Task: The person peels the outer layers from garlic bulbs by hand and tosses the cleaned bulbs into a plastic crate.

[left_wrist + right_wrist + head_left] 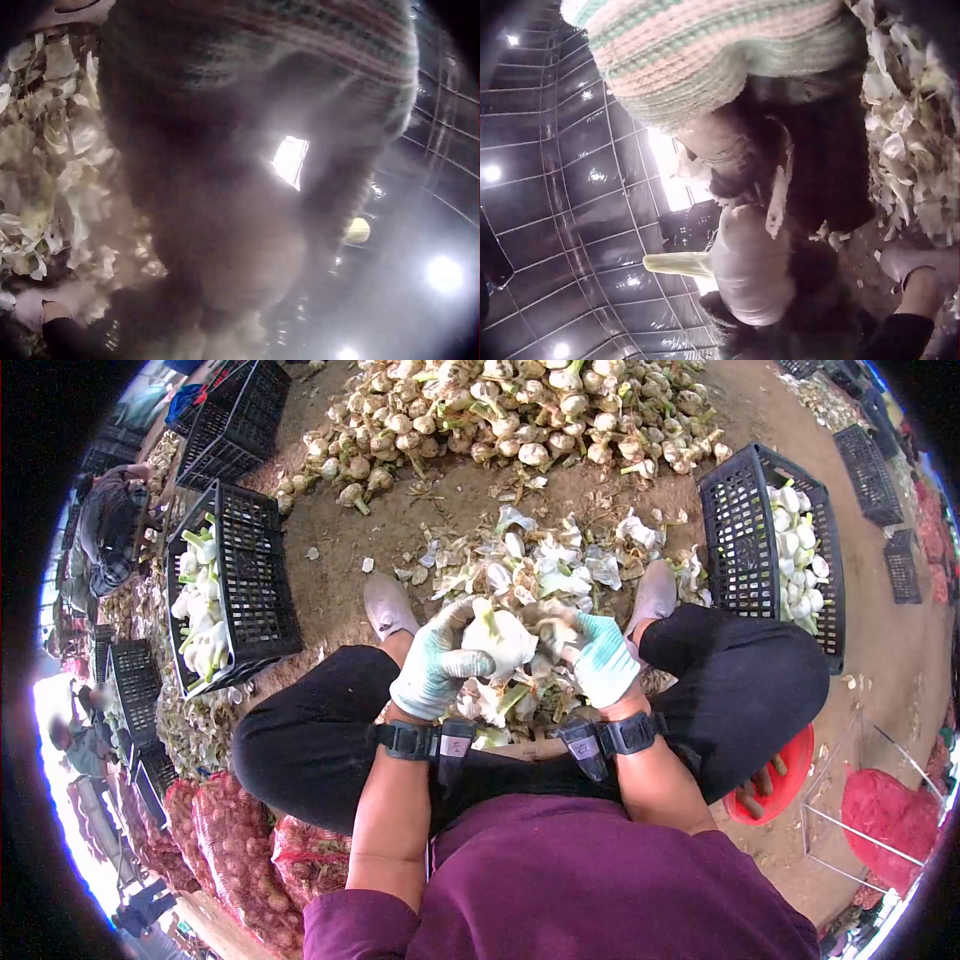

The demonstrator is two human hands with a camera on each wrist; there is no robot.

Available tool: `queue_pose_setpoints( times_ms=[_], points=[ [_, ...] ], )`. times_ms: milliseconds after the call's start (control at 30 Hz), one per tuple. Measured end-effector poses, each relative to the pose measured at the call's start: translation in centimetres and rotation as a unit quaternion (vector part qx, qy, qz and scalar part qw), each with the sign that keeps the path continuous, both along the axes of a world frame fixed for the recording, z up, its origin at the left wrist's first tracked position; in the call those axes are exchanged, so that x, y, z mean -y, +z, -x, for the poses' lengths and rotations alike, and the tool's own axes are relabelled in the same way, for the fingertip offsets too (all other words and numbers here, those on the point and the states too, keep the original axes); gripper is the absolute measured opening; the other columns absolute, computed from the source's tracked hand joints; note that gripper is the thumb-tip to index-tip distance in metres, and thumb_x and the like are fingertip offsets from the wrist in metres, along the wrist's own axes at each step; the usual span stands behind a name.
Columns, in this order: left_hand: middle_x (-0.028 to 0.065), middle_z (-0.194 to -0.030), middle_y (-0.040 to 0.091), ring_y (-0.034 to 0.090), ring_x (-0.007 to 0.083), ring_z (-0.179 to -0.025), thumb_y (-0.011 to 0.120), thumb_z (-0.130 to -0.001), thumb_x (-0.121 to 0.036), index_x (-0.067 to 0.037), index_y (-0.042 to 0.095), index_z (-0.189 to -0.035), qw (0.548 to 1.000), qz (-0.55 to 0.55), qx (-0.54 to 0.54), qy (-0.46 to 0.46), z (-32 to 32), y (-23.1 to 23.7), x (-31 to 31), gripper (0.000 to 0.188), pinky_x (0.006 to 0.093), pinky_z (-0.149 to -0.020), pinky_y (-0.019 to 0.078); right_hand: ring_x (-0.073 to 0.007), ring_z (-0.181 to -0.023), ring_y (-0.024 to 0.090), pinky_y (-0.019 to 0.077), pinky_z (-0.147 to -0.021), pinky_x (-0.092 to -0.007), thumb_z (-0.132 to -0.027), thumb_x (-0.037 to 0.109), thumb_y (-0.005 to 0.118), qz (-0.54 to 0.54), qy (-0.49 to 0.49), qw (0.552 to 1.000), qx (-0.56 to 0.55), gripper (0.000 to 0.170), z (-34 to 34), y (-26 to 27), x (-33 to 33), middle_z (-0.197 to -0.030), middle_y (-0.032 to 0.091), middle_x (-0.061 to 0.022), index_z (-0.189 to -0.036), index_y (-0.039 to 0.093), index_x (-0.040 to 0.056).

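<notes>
A white garlic bulb (pixel 508 644) with a short green stem sits in the left hand (pixel 436 662), whose gloved fingers and thumb grip its side. Close against the bulb's other side is the right hand (pixel 600 660), its soiled fingertips curled on loose, brownish skin. In the right wrist view the bulb (pixel 751 274) shows smooth and pale, its stem pointing left; a strip of skin (pixel 778 199) hangs beside the right hand's glove (pixel 712 64). The left hand (pixel 255 82) fills much of the left wrist view, dark and blurred, hiding its fingertips.
Peeled skins (pixel 560 570) litter the ground between the feet. Beyond them lies a large garlic heap (pixel 520 410). Black crates of cleaned bulbs stand at left (pixel 245 575) and right (pixel 740 520). Red net sacks (pixel 235 850) lie lower left; a red basin (pixel 790 780) is by the right knee.
</notes>
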State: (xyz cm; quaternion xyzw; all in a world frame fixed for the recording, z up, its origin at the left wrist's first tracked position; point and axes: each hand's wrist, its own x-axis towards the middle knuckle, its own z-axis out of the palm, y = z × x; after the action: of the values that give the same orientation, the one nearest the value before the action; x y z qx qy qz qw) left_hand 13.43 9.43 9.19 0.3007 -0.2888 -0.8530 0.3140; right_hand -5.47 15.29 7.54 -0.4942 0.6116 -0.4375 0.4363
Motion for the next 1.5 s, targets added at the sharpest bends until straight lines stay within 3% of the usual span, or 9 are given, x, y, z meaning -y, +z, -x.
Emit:
queue_pose_setpoints(
  times_ms=[367,433,467,533,900,967,1233,1333,1500],
  points=[
    [0.0052,-0.08,0.056,0.052,0.0106,-0.069,0.059,-0.076,-0.008,0.001,0.054,-0.087,0.935,-0.016,0.198,0.293,1.7,-2.0,-0.8,0.015,0.0221,-0.062,0.043,-0.0309,-0.065,0.055,0.044,-0.055,-0.0352,-0.069,0.011,0.054,0.197,0.038,0.961,-0.19,0.011,-4.7,2.2,-0.1,-0.072,0.056,-0.0156,-0.075,0.053,0.002],
    [0.0071,-0.075,0.057,0.055,0.0161,-0.067,0.054,-0.079,-0.011,0.0,0.054,-0.081,0.926,-0.027,0.143,0.348,1.2,-3.4,-0.5,0.011,0.0266,-0.062,0.0468,-0.0315,-0.066,0.055,0.043,-0.055,-0.0365,-0.07,0.015,0.053,0.028,0.018,0.978,-0.205,0.013,-4.0,1.5,0.4,-0.073,0.056,-0.0179,-0.074,0.052,0.0021],
    [0.0083,-0.079,0.057,0.056,0.0185,-0.07,0.053,-0.079,-0.011,-0.001,0.053,-0.085,0.937,-0.002,0.153,0.314,0.0,-4.1,-0.2,0.011,0.0304,-0.063,0.0474,-0.0331,-0.068,0.055,0.0426,-0.056,-0.038,-0.072,0.017,0.052,-0.139,-0.097,0.981,0.093,0.014,-3.7,0.3,1.4,-0.074,0.056,-0.02,-0.075,0.054,0.0031],
    [0.0088,-0.081,0.057,0.056,0.0199,-0.072,0.053,-0.08,-0.012,-0.001,0.052,-0.088,0.934,-0.023,0.109,0.339,0.6,-2.5,0.2,0.014,0.0321,-0.065,0.0475,-0.032,-0.063,0.053,0.0431,-0.058,-0.0375,-0.074,0.017,0.048,-0.164,-0.058,0.958,-0.229,0.014,-2.0,-4.2,1.4,-0.072,0.057,-0.0175,-0.073,0.054,0.0048],
    [0.0099,-0.094,0.055,0.054,0.0229,-0.085,0.044,-0.084,-0.03,-0.003,0.05,-0.097,0.943,-0.123,-0.034,0.308,0.8,-1.7,0.2,0.031,0.0344,-0.074,0.045,-0.0283,-0.068,0.057,0.0457,-0.061,-0.0347,-0.064,0.008,0.06,-0.121,0.029,0.988,0.097,0.025,-5.0,2.5,1.6,-0.077,0.057,-0.0145,-0.086,0.053,-0.0009],
    [0.0113,-0.086,0.058,0.057,0.0249,-0.075,0.047,-0.081,-0.04,-0.002,0.05,-0.096,0.95,-0.056,0.1,0.29,2.2,-0.9,-0.2,0.041,0.0359,-0.066,0.0479,-0.0334,-0.068,0.054,0.0442,-0.06,-0.0349,-0.066,0.018,0.058,0.064,0.006,0.975,-0.211,0.021,-5.9,1.8,1.0,-0.073,0.055,-0.0181,-0.077,0.053,0.0004],
    [0.012,-0.081,0.059,0.058,0.0236,-0.076,0.04,-0.081,-0.046,0.002,0.053,-0.085,0.947,-0.152,-0.056,0.276,0.0,-0.5,0.6,0.05,0.0298,-0.069,0.046,-0.0267,-0.063,0.057,0.0447,-0.06,-0.0343,-0.069,0.016,0.055,-0.191,-0.164,0.956,0.151,0.02,-1.1,-6.3,1.0,-0.068,0.059,-0.0142,-0.085,0.059,0.003],
    [0.0139,-0.085,0.059,0.057,0.0257,-0.081,0.039,-0.082,-0.045,0.0,0.057,-0.083,0.949,-0.156,-0.113,0.249,-1.6,-0.5,0.8,0.048,0.0347,-0.077,0.0438,-0.0351,-0.073,0.056,0.0445,-0.064,-0.0369,-0.067,0.009,0.055,-0.111,0.007,0.975,-0.193,0.029,-2.8,-2.2,2.1,-0.076,0.056,-0.0223,-0.095,0.055,0.0026],
    [0.0097,-0.082,0.056,0.055,0.0214,-0.076,0.044,-0.082,-0.027,0.0,0.05,-0.09,0.942,-0.207,-0.165,0.205,0.6,2.3,0.4,0.029,0.0327,-0.068,0.0458,-0.0362,-0.102,0.045,0.0387,-0.086,-0.0358,-0.061,0.004,0.062,0.24,0.009,0.96,-0.141,0.064,-3.4,1.2,1.7,-0.112,0.046,-0.0221,-0.119,0.036,0.0013]
  ],
)
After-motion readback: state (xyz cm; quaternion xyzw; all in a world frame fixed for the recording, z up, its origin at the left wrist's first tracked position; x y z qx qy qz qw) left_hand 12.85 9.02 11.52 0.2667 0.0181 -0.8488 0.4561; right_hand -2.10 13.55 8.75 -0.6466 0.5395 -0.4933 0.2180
